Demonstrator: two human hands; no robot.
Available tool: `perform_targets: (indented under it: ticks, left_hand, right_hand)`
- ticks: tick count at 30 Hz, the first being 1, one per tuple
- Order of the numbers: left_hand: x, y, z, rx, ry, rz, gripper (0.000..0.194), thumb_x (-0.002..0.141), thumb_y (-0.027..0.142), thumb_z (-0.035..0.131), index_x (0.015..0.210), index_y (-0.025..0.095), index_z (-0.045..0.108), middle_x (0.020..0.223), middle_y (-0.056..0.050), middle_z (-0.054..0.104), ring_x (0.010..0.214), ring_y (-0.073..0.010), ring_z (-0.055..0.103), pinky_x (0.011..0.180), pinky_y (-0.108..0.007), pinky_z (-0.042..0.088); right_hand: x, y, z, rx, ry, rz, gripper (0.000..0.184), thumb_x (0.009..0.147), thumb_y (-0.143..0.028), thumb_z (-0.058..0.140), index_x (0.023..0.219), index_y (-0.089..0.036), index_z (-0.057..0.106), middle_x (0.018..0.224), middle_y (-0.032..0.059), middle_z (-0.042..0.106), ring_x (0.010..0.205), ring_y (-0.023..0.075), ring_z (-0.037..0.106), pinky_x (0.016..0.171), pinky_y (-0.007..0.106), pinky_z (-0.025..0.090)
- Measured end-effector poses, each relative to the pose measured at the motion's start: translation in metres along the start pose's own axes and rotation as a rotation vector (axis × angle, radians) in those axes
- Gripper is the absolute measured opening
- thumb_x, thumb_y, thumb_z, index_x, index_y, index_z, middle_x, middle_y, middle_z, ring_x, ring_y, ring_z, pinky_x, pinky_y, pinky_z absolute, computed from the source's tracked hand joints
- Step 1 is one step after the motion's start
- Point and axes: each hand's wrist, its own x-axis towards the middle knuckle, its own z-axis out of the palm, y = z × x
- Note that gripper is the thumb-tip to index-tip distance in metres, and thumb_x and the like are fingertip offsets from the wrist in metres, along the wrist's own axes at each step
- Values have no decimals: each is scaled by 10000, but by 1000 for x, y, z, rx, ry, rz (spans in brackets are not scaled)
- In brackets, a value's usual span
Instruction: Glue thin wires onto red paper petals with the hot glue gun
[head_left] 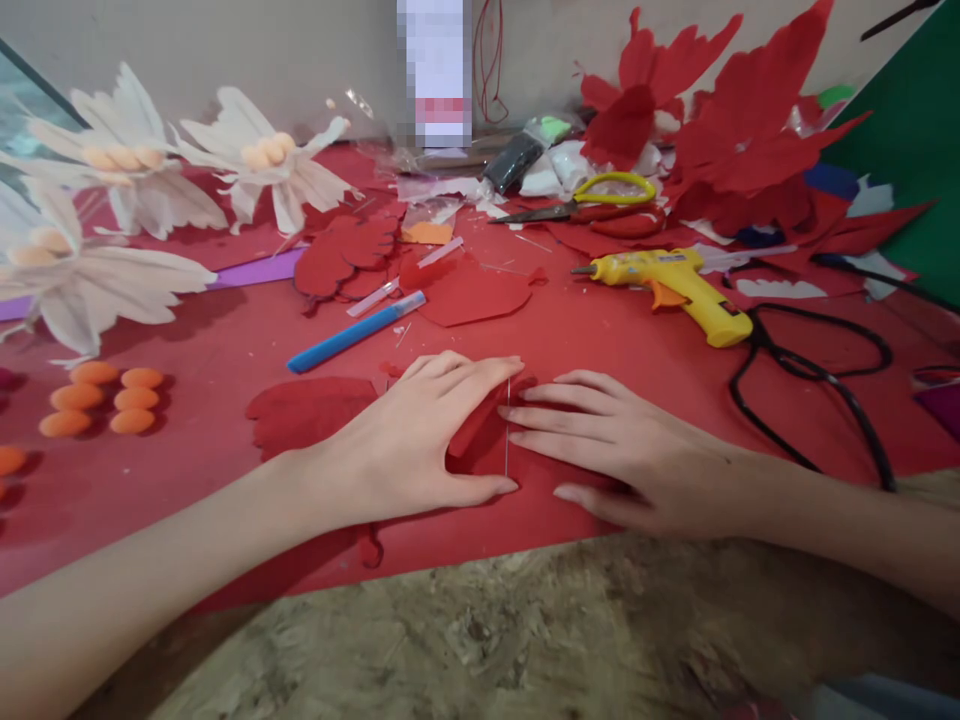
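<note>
My left hand [420,425] lies palm down in the middle, thumb and forefinger spread apart, their tips at the two ends of a thin straight wire [508,430]. Beneath its palm is red paper-like material [480,440], partly hidden. From the other side, the fingers of my right hand [630,450] stretch flat to the left, with fingertips at the wire's middle. Whether they press on it I cannot tell. A scalloped dark red petal [311,410] sticks out behind my left hand.
Beyond my hands lie a blue pen-like tool [356,332], a yellow glue gun [675,285], yellow-handled scissors [585,200] and black-handled scissors [795,365]. White paper flowers [270,160] and orange pompoms [94,373] are at left. Red flowers [750,150] stand at back right.
</note>
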Motion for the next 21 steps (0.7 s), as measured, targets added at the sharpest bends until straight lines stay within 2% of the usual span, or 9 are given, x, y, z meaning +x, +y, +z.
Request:
perform_targets:
  ticks: [5,10,21]
  left_hand:
    - [1,0,1,-8,-19,-31,718,716,474,640,1295,149,365,1255,-104,526,1096,-259,470,952,-381,351]
    - [2,1,2,8,-31,-48,756,708,501,638,1296,110,368,1256,-124,524,1096,-264,463,960,-381,338]
    - [2,1,3,25,-20,-69,767,695,535,632,1288,119,380,1303,-128,493,1124,-276,446,973,-396,322]
  right_hand:
    - [0,0,-1,-6,4,-2,375,894,-275,384,1202,-132,545,1283,44,534,1213,213,427,1004,437,343]
    - [1,1,0,-17,-6,-1,380,892,-278,386,1207,-136,545,1289,57,528,1213,213,430,1008,426,350]
    - [2,1,-3,-35,-3,-12,367,898,-261,371,1183,-132,562,1260,66,553,1194,211,447,1002,411,369]
